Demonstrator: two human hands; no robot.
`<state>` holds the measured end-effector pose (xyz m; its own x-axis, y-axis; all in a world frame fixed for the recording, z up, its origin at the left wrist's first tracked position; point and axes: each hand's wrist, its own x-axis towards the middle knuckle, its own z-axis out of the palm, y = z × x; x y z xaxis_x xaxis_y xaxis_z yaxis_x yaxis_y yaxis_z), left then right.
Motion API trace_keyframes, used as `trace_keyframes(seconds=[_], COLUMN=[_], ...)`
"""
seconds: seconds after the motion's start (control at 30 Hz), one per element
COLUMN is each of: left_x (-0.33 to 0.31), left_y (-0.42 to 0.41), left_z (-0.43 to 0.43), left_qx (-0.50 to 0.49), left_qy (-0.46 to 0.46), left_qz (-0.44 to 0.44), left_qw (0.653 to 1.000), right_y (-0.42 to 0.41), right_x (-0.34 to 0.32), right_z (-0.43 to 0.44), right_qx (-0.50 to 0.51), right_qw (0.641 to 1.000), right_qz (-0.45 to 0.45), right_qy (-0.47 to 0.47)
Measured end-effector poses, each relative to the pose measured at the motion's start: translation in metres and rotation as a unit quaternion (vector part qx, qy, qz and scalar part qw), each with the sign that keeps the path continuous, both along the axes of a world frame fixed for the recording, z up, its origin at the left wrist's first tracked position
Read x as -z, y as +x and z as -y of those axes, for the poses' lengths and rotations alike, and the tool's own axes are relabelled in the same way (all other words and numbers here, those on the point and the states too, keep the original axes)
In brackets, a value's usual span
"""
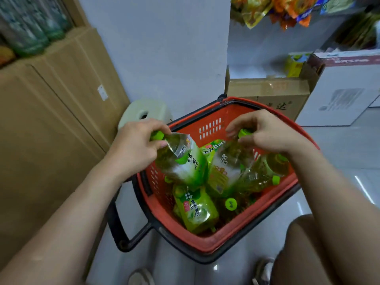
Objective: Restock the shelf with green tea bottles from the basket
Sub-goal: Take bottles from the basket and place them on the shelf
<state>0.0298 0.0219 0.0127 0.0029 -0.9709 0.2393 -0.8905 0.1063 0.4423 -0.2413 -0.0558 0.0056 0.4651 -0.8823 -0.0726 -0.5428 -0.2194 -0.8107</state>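
A red plastic basket (pixel 207 241) with a black rim and handle stands on the floor and holds several green tea bottles with green caps and labels. My left hand (pixel 135 145) grips the neck of one green tea bottle (pixel 183 161), tilted over the basket's left side. My right hand (pixel 265 130) pinches the cap end of a second green tea bottle (pixel 228 167), which leans in the middle of the basket. Another bottle (pixel 195 208) lies loose near the front. The shelf (pixel 277 44) is at the upper right.
Tall cardboard boxes (pixel 51 120) stand at the left with wrapped bottles on top. A pale plastic stool (pixel 144 114) sits behind the basket. A brown carton (pixel 267 93) and a white box (pixel 345 89) are at the right. Snack bags (pixel 287 9) hang above.
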Motion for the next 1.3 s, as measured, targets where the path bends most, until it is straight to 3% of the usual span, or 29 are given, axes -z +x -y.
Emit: trace_keyframes(seconds=[0.1, 0.2, 0.27, 0.4, 0.53, 0.63, 0.77, 0.97, 1.03, 1.17, 1.3], left_x=[0.023, 0.038, 0.044, 0.056, 0.068, 0.081, 0.103, 0.107, 0.1, 0.075, 0.027], left_y=[0.003, 0.002, 0.003, 0.003, -0.007, -0.014, -0.008, -0.016, -0.018, -0.013, 0.007], left_z=[0.004, 0.01, 0.016, 0.023, 0.021, 0.019, 0.023, 0.027, 0.023, -0.008, -0.055], left_qx=[0.043, 0.033, -0.001, -0.065, -0.07, -0.136, -0.184, -0.171, -0.181, -0.179, -0.186], left_qy=[0.058, 0.058, 0.056, 0.126, 0.109, 0.066, 0.095, 0.13, 0.103, 0.055, -0.026], left_qz=[-0.021, -0.074, -0.101, -0.148, -0.217, -0.221, -0.245, -0.225, -0.224, -0.198, -0.263], left_qw=[0.997, 0.995, 0.993, 0.979, 0.968, 0.963, 0.947, 0.95, 0.952, 0.962, 0.946], right_y=[0.007, 0.007, 0.011, 0.026, 0.03, 0.031, 0.045, 0.055, 0.063, 0.09, 0.096], right_x=[0.043, 0.082, 0.096, 0.101, 0.108, 0.116, 0.122, 0.148, 0.148, 0.112, 0.051], right_z=[0.01, 0.01, 0.009, 0.011, 0.015, 0.02, 0.028, 0.043, 0.043, 0.032, 0.007], right_qx=[0.094, 0.232, 0.273, 0.191, 0.117, 0.14, 0.251, 0.214, 0.197, 0.108, 0.099], right_qw=[0.995, 0.964, 0.95, 0.968, 0.963, 0.976, 0.964, 0.952, 0.964, 0.993, 0.979], right_qz=[0.04, 0.077, 0.035, -0.126, -0.23, -0.167, 0.037, 0.066, 0.072, -0.036, 0.041], right_qy=[0.008, 0.106, 0.149, 0.104, 0.074, 0.029, 0.077, 0.21, 0.161, -0.034, -0.172])
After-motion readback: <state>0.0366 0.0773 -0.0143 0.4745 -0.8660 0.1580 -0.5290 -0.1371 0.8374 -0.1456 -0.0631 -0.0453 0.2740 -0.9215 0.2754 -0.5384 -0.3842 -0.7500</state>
